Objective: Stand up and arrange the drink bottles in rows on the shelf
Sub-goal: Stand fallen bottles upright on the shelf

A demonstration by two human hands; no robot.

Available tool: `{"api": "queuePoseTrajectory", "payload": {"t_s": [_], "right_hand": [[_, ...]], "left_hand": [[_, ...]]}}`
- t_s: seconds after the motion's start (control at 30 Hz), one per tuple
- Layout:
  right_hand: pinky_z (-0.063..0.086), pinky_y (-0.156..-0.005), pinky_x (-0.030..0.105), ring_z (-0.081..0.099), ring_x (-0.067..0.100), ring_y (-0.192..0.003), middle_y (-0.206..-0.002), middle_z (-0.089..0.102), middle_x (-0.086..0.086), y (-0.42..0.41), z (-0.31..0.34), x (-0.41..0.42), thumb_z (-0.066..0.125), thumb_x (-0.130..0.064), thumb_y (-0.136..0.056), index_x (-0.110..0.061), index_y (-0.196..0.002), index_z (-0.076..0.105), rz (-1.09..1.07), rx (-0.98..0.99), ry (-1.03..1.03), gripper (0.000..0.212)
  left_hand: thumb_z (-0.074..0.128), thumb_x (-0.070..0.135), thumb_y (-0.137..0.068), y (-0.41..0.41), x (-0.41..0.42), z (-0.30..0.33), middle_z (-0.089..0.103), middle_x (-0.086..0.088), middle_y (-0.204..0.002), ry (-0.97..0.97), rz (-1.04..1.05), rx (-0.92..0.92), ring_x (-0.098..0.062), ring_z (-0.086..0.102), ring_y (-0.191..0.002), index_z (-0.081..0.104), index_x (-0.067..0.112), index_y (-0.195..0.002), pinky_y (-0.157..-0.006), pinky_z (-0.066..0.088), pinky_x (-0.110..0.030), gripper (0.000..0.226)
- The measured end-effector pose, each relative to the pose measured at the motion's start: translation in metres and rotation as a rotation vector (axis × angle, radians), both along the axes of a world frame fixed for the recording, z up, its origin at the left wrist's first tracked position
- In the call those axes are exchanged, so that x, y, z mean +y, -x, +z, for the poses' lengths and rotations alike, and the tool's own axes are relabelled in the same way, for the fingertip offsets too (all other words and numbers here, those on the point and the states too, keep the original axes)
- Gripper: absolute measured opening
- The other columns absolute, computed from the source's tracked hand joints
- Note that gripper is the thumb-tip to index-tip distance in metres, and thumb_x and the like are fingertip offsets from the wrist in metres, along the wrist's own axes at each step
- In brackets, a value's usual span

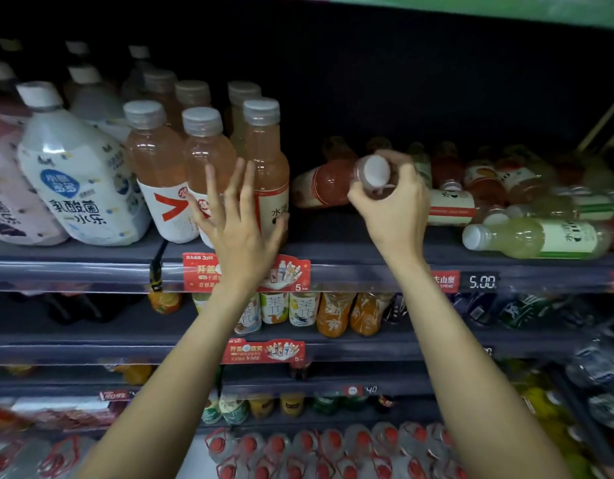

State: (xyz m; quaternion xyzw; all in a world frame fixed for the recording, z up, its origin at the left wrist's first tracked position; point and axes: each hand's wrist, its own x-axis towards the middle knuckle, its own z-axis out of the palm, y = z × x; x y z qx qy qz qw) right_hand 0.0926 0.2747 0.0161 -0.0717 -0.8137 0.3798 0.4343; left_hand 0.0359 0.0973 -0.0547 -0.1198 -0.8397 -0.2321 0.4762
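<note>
Lying cap-forward, the pink-red plastic bottle (328, 188) is gripped at its neck by the right hand (392, 205), while the left hand (236, 216) rests flat-fingered on the upright peach bottles (208, 167).

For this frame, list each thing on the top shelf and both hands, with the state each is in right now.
left hand: open, fingers spread against the upright peach bottles.
right hand: gripping the neck of a lying bottle.
red-pink bottle: on its side, cap toward the camera.
peach bottles: upright, in rows.
white bottles: standing, leaning left.
green bottle: lying at the shelf front.
bottle pile: toppled, jumbled.
</note>
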Motion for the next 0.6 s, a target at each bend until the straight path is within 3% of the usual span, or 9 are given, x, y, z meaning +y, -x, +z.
{"api": "queuePoseTrajectory", "payload": {"t_s": [0.13, 0.2, 0.33, 0.43, 0.5, 0.6], "right_hand": [[0.051, -0.088, 0.033, 0.061, 0.017, -0.100, -0.106, 0.065, 0.001, 0.014, 0.030, -0.009, 0.069, -0.024, -0.069, -0.016, -0.114, 0.059, 0.107, 0.029, 0.115, 0.047], [0.052, -0.085, 0.032, 0.063, 0.015, -0.096, -0.105, 0.067, 0.003, 0.032, 0.038, -0.016, 0.073, -0.020, -0.072, -0.011, -0.114, 0.060, 0.169, 0.007, 0.160, 0.045], [0.050, -0.079, 0.019, 0.059, 0.012, -0.098, -0.113, 0.063, 0.007, 0.063, 0.036, -0.031, 0.070, -0.025, -0.082, -0.007, -0.118, 0.058, 0.268, -0.074, 0.160, 0.042], [0.049, -0.093, 0.032, 0.054, 0.016, -0.110, -0.124, 0.054, 0.006, 0.064, 0.025, -0.032, 0.065, -0.030, -0.086, -0.010, -0.128, 0.051, 0.293, -0.073, 0.145, 0.048], [0.043, -0.100, 0.034, 0.048, 0.018, -0.121, -0.135, 0.045, 0.007, 0.053, 0.007, -0.026, 0.067, -0.029, -0.085, -0.015, -0.138, 0.040, 0.312, -0.114, 0.072, 0.061], [0.043, -0.097, 0.027, 0.045, 0.015, -0.125, -0.141, 0.038, 0.006, 0.039, -0.026, -0.015, 0.074, -0.031, -0.078, -0.027, -0.145, 0.025, 0.427, -0.201, -0.004, 0.083]], "left_hand": [[0.066, 0.037, -0.085, -0.009, -0.002, 0.004, 0.035, -0.004, -0.152, 0.013, -0.017, -0.042, -0.031, 0.010, -0.145, 0.031, 0.013, -0.147, -0.114, 0.005, -0.057, 0.074], [0.063, 0.031, -0.084, -0.017, -0.004, 0.009, 0.035, -0.004, -0.152, 0.000, -0.024, -0.056, -0.028, 0.016, -0.144, 0.036, 0.015, -0.146, -0.111, 0.014, -0.050, 0.069], [0.063, 0.011, -0.085, -0.031, -0.003, 0.020, 0.041, -0.011, -0.146, -0.037, -0.231, 0.008, -0.025, 0.035, -0.133, 0.035, 0.010, -0.144, -0.110, 0.028, -0.032, 0.066], [0.067, 0.010, -0.085, -0.033, 0.004, 0.024, 0.036, -0.017, -0.147, -0.113, -0.252, -0.059, -0.024, 0.032, -0.135, 0.027, 0.008, -0.146, -0.111, 0.024, -0.021, 0.073], [0.067, 0.015, -0.085, -0.033, 0.009, 0.025, 0.033, -0.021, -0.148, -0.083, -0.201, -0.063, -0.029, 0.031, -0.135, 0.024, 0.009, -0.146, -0.113, 0.018, -0.022, 0.075], [0.068, 0.025, -0.085, -0.029, 0.019, 0.027, 0.029, -0.025, -0.149, -0.016, -0.087, -0.064, -0.037, 0.030, -0.133, 0.023, 0.004, -0.147, -0.114, 0.021, -0.035, 0.079]]}}
